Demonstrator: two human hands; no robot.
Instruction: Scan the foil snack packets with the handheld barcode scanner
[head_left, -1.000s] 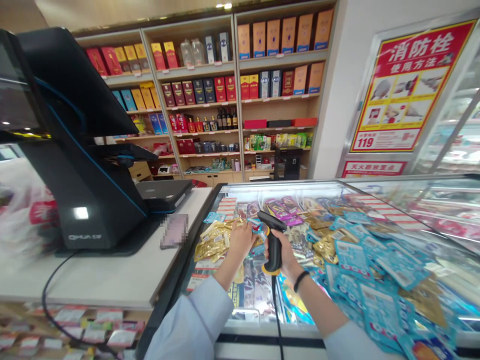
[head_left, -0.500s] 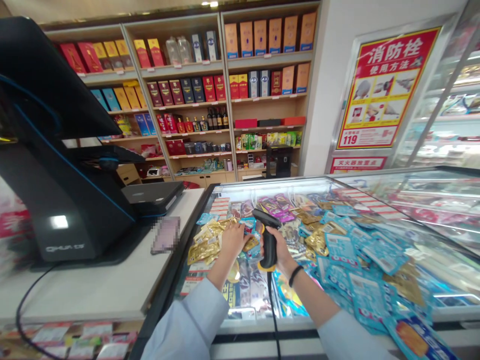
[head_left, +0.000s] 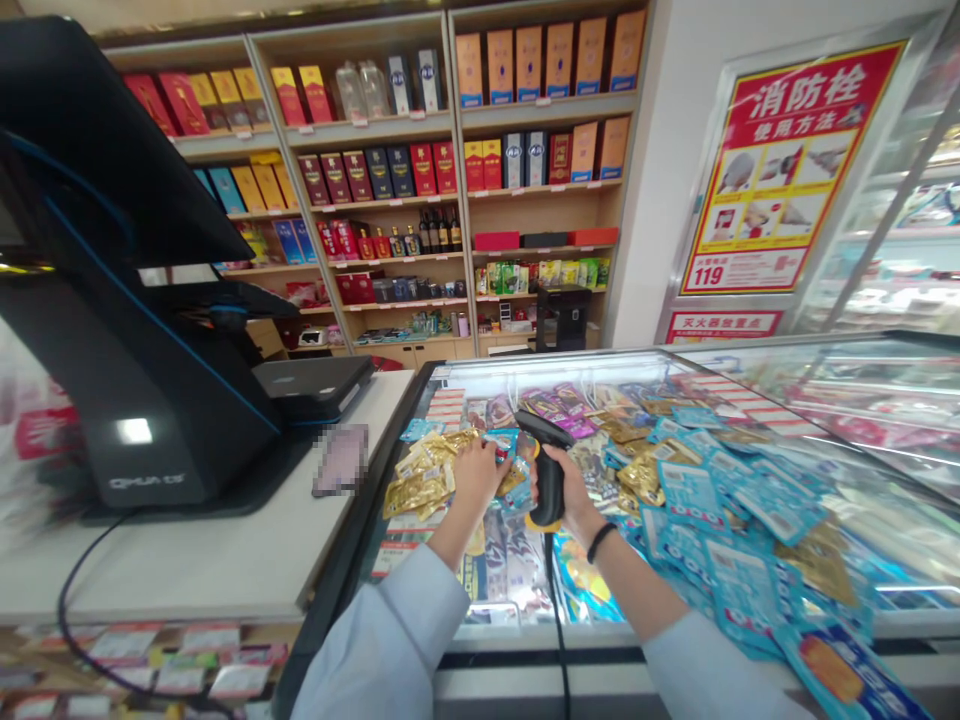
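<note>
My right hand is wrapped round the grip of a black and yellow barcode scanner, its head tilted toward the upper left and its cord hanging down. Just left of the scanner, my left hand has its thumb and fingers closed on a blue snack packet, partly hidden by the fingers. Gold snack packets lie in a pile beside and under my left hand. To the right of my right hand spreads a large heap of blue snack packets with some gold ones among them.
The packets lie on the glass top of a freezer. At left, a white counter carries a black checkout terminal and a blurred-out flat item. Shelves of boxes and bottles stand behind; a red poster hangs on the wall.
The whole view has shifted slightly. My left hand still grips the blue packet beside the scanner, and my right hand keeps hold of the scanner; little else differs.
</note>
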